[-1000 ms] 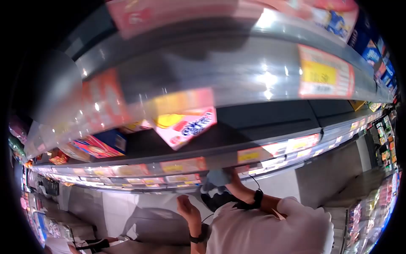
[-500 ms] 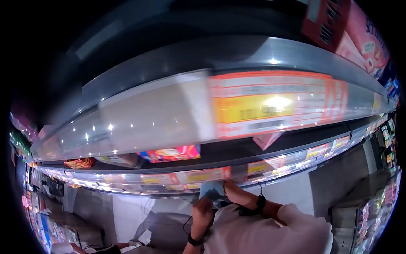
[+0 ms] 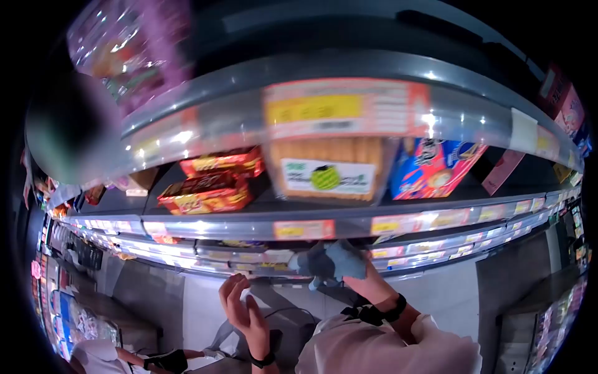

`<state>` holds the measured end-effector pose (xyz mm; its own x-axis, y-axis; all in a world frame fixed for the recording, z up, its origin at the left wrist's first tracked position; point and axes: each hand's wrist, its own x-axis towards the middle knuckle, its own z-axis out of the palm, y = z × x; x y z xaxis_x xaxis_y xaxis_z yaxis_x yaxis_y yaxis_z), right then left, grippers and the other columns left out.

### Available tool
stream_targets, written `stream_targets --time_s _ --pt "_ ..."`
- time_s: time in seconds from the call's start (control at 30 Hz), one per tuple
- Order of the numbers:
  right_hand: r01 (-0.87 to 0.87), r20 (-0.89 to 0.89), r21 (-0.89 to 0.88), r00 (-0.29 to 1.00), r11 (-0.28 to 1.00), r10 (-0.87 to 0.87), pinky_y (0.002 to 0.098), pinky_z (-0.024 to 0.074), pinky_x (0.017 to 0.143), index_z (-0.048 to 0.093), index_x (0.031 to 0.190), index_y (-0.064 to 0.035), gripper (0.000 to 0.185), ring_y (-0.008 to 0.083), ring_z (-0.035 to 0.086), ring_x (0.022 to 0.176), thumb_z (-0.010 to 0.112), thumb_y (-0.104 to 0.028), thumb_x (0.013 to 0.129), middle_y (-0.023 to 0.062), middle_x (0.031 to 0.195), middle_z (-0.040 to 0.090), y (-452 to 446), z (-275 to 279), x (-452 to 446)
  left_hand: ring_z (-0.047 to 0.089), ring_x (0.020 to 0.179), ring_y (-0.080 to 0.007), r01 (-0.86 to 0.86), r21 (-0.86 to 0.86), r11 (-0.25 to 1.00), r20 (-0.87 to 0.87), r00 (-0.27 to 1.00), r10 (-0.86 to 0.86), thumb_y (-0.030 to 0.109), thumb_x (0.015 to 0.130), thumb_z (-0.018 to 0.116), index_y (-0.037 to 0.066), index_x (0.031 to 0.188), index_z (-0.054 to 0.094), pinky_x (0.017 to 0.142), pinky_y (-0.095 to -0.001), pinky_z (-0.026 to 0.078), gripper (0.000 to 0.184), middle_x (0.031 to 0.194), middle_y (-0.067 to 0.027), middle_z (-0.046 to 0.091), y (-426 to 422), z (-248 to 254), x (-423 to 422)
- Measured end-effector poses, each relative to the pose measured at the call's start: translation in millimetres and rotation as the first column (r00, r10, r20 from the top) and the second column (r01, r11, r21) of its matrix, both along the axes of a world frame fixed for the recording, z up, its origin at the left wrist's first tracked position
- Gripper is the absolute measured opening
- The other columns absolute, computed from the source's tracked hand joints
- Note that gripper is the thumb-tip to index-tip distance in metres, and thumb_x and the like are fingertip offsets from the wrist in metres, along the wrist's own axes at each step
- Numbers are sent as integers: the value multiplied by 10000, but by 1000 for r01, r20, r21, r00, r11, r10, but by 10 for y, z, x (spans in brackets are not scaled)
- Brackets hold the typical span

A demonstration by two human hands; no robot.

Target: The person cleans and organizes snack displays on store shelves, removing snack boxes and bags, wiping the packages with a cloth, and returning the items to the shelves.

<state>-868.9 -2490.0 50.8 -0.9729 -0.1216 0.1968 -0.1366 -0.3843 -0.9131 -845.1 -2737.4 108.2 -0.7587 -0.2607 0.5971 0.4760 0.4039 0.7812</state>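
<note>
A blue-grey cloth (image 3: 333,260) hangs from my right hand (image 3: 363,274), in front of the lower shelf edges. My right fingers are mostly hidden behind the cloth. My left hand (image 3: 243,306) is raised beside it over the floor, empty, fingers apart and slightly curled. Beyond the hands, a shelf (image 3: 339,214) bears red snack packs (image 3: 208,192), a clear pack of long biscuits (image 3: 329,171) with a white label, and a blue and pink box (image 3: 433,171).
Above runs a shelf edge with a large price tag (image 3: 342,107). A purple bag (image 3: 134,53) is at the upper left. Another person's arm (image 3: 134,358) shows at the lower left. More stocked shelves (image 3: 551,330) stand at the lower right.
The view has shifted left along the shelf, bringing the red packs and biscuits into sight. My left hand has moved away from the cloth and opened. The cloth is now more fully visible.
</note>
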Motion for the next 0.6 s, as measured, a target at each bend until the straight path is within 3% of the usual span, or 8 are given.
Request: stream_targets --time_s 0.1,0.13,0.27,0.3,0.33,0.4,0.53,0.6 --pt "15 69 60 997 998 -19 322 482 970 602 1256 23 397 158 608 1131 571 117 872 93 1252 647 -464 283 114 581 1022 -255 2 -122 993 115 993 12 71 981 449 -60 1019 586 890 -347 447 193 1146 -167 578 -791 54 43" --pt "240 -119 291 970 926 -214 324 490 958 591 1272 20 393 160 604 1130 566 101 888 96 1235 644 -573 169 166 570 973 -250 -36 -105 994 46 998 41 28 959 413 -49 916 517 889 -339 428 136 1075 -175 585 -959 46 -21" --pt "453 -95 9 888 891 -450 342 478 986 502 1362 -10 421 179 574 1175 572 14 948 86 1232 604 -1012 236 309 574 962 -278 47 20 999 -27 999 -46 -19 867 382 -21 835 463 865 -363 435 88 992 -194 613 -1658 122 -265" --pt "574 -54 265 811 775 -583 350 471 1002 498 1367 -18 402 188 580 1175 567 -43 972 86 1265 597 -1031 135 355 574 962 -278 43 34 999 -21 999 -42 -19 867 382 -21 835 463 865 -363 435 88 992 -194 613 -1806 128 -356" --pt "568 -60 277 815 775 -576 350 471 1002 498 1367 -18 402 188 580 1175 567 -43 972 86 1265 597 -1112 244 289 577 965 -281 86 25 996 -71 994 -84 -27 860 378 -15 851 450 875 -373 434 74 997 -206 612 -1946 149 -452" --pt "345 106 -473 936 811 -337 385 463 1024 493 1383 -32 395 226 587 1185 507 -201 1026 101 1324 580 -1282 499 46 581 970 -289 146 8 989 -128 981 -143 -51 832 362 1 901 427 907 -389 431 108 1015 -229 610 -2172 229 -604" --pt "369 110 -485 925 793 -363 419 427 1068 498 1390 -57 428 254 555 1240 481 -294 1035 98 1365 568 -1663 452 -184 575 1007 -286 187 87 979 -161 972 -172 -126 792 308 -6 918 432 911 -351 430 214 1092 -227 592 -2556 316 -918" --pt "346 56 -440 931 829 -360 417 428 1066 499 1387 -55 427 251 556 1239 477 -294 1035 100 1359 573 -1935 650 -290 577 1045 -290 67 -46 997 -111 991 -72 -135 804 367 -21 987 518 913 -352 446 263 1161 -208 579 -2823 361 -1066"
